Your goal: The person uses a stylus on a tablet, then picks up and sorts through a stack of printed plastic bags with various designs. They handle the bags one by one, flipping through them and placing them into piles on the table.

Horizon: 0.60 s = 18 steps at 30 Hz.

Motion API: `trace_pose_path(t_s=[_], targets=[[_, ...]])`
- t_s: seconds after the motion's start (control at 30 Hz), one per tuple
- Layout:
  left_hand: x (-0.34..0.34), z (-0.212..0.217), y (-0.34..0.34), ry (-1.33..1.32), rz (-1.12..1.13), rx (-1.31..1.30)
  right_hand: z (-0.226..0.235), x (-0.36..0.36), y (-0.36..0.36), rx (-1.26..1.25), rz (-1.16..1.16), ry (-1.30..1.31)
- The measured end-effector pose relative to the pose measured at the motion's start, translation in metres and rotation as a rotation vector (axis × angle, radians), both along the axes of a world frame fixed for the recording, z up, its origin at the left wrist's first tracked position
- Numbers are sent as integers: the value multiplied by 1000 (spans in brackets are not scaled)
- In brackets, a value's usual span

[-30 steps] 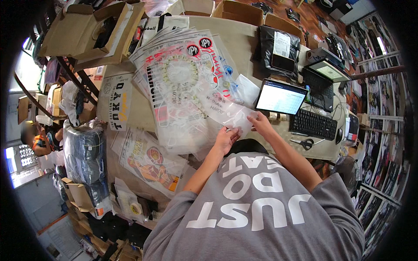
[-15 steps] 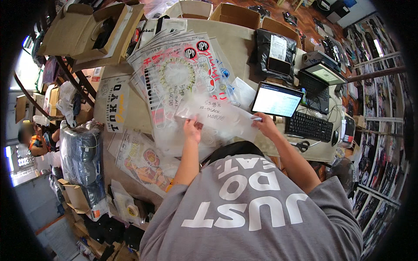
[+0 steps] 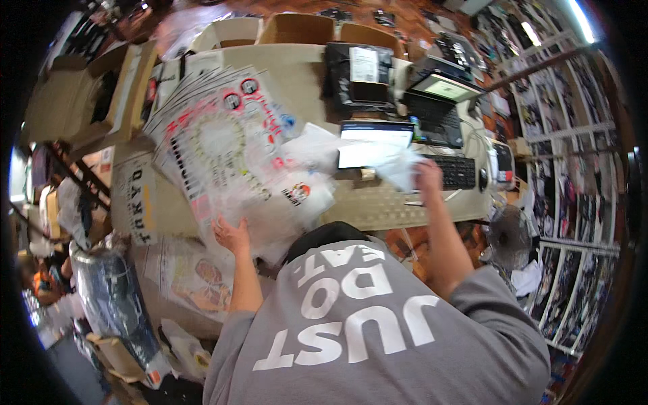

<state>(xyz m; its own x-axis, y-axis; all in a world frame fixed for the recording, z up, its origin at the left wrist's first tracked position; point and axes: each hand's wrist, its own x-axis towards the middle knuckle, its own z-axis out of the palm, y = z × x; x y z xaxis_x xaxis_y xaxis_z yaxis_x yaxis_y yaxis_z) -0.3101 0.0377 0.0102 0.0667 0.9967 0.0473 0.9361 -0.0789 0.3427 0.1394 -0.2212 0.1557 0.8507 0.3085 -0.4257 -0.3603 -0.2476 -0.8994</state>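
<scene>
A fanned stack of printed sheets in clear sleeves lies on the beige table. My left hand rests flat on the near edge of that stack, fingers spread. My right hand is raised to the right and grips a crumpled clear plastic bag in front of the laptop screen and beside the black keyboard. A grey sweatshirt with white lettering fills the lower middle and hides the table's near edge.
A black parcel bag and a second small screen sit behind the laptop. Open cardboard boxes line the far side and the left. A floor fan and racks of prints stand to the right.
My right hand has carried the clear bag off the stack to the right, up over the keyboard. My left hand has slid down and left to the stack's near edge.
</scene>
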Motion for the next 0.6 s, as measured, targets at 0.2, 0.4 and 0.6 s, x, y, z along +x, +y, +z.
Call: trace_pose_path(t_s=[0.2,0.4,0.6], targets=[[-50,-21,6,-25,60,-37,-33,107,-176,244,-243,-89],[-36,4,9,-74,87,-190,-75,86,-239,105,-611,128],[-31,-35,-4,-849,400,-458,-169,103,-250,68,-601,310]])
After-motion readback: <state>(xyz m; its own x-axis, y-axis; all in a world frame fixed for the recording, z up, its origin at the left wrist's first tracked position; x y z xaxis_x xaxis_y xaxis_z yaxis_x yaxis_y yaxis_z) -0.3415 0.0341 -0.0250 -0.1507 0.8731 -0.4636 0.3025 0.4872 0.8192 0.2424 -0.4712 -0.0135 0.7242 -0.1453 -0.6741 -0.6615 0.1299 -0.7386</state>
